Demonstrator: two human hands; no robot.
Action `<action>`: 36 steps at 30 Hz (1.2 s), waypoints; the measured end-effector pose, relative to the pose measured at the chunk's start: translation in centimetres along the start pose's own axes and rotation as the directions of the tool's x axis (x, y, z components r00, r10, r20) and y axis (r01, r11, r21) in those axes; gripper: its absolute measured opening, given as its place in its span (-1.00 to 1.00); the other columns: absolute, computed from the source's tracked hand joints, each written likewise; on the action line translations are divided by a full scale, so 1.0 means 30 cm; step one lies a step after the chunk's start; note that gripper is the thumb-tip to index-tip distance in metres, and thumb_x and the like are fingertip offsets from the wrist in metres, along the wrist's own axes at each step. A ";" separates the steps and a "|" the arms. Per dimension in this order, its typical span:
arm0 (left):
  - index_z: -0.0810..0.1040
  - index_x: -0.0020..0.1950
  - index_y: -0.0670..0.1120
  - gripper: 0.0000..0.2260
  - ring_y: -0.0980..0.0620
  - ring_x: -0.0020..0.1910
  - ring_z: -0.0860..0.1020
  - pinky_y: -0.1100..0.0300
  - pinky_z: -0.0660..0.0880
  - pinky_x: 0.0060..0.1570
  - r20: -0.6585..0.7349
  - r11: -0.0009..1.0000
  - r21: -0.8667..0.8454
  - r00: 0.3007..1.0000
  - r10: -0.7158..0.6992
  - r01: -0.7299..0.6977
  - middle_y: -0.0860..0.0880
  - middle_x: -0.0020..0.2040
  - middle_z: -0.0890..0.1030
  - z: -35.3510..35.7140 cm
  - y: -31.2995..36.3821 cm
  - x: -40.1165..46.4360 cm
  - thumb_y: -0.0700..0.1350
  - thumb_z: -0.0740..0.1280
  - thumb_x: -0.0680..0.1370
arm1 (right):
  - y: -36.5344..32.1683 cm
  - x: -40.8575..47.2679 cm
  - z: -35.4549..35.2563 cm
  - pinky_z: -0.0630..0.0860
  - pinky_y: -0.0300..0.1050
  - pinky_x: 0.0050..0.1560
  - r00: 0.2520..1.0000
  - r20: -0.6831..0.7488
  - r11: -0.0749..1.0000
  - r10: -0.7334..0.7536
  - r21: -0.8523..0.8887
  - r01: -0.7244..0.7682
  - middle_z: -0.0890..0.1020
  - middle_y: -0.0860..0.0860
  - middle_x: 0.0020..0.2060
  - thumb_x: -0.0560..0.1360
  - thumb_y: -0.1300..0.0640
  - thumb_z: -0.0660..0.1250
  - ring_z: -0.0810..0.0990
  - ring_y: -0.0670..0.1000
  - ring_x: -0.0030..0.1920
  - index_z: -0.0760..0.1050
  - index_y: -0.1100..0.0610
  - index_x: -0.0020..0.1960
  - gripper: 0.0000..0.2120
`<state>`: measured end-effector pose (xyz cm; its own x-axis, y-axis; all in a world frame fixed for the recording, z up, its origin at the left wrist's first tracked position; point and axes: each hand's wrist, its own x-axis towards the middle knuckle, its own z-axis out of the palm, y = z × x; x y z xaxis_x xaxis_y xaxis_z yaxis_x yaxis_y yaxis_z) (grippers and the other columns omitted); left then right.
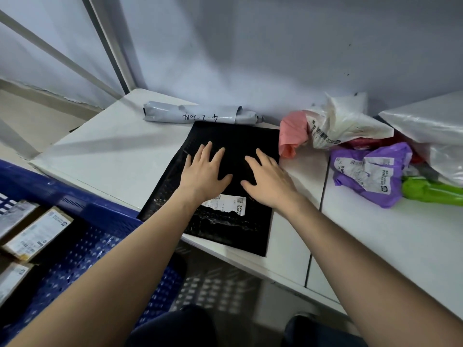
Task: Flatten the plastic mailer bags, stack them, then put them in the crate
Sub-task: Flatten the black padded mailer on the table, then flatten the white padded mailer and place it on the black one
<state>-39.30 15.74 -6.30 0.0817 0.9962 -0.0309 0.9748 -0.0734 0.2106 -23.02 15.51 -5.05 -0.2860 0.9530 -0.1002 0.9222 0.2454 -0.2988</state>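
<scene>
A black mailer bag [233, 144] with a torn white label lies flat on the white table [110, 159], its near edge hanging over the table's front. My left hand [204, 171] and my right hand [269, 179] both rest palm down on its middle, fingers spread, side by side. A crumpled pile of bags sits to the right: pink [292, 136], white [343, 123], purple [373, 171] and green [431, 190]. A blue perforated crate [82, 214] stands at the lower left, below the table edge.
A rolled grey mailer [200, 115] with handwriting lies against the wall behind the black bag. Cardboard parcels [37, 234] sit inside the crate. A clear plastic bag [431, 126] is at the far right. A seam [318, 219] splits the table in two.
</scene>
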 end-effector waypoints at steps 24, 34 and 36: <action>0.09 0.53 0.01 -0.36 -0.10 0.52 0.11 -0.08 0.13 0.47 -0.187 0.909 -0.115 0.907 0.377 -0.402 -0.05 0.55 0.09 -0.089 0.756 -0.026 0.08 0.28 0.52 | 0.489 -0.428 -0.347 0.21 0.02 0.45 0.877 -0.388 0.956 0.283 0.184 -0.227 0.18 0.09 0.51 0.48 0.01 0.33 0.16 0.11 0.50 0.20 0.08 0.49 -0.36; 0.03 0.55 -0.02 -0.39 -0.05 0.54 0.08 -0.02 0.13 0.47 -0.211 0.838 -0.085 0.832 0.513 -0.539 -0.04 0.57 0.06 -0.064 1.032 0.115 -0.07 0.23 0.57 | 0.614 -0.471 -0.349 0.38 -0.08 0.28 0.827 -0.503 0.966 0.250 0.185 -0.179 0.31 0.03 0.44 0.43 0.12 0.37 0.33 0.09 0.39 0.28 0.05 0.44 -0.39; 0.07 0.54 -0.01 -0.41 -0.05 0.53 0.10 -0.03 0.14 0.47 -0.238 0.828 -0.070 0.816 0.527 -0.556 -0.04 0.56 0.10 -0.063 1.066 0.130 -0.12 0.23 0.55 | 0.630 -0.476 -0.350 0.42 -0.06 0.24 0.804 -0.539 0.967 0.250 0.186 -0.176 0.37 0.03 0.40 0.44 0.13 0.38 0.37 0.10 0.36 0.31 0.06 0.41 -0.43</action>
<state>-8.19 17.36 2.16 0.5309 0.7852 0.3188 0.7477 -0.6110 0.2601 1.23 8.40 0.71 0.1411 0.9237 0.3561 0.8935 0.0361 -0.4476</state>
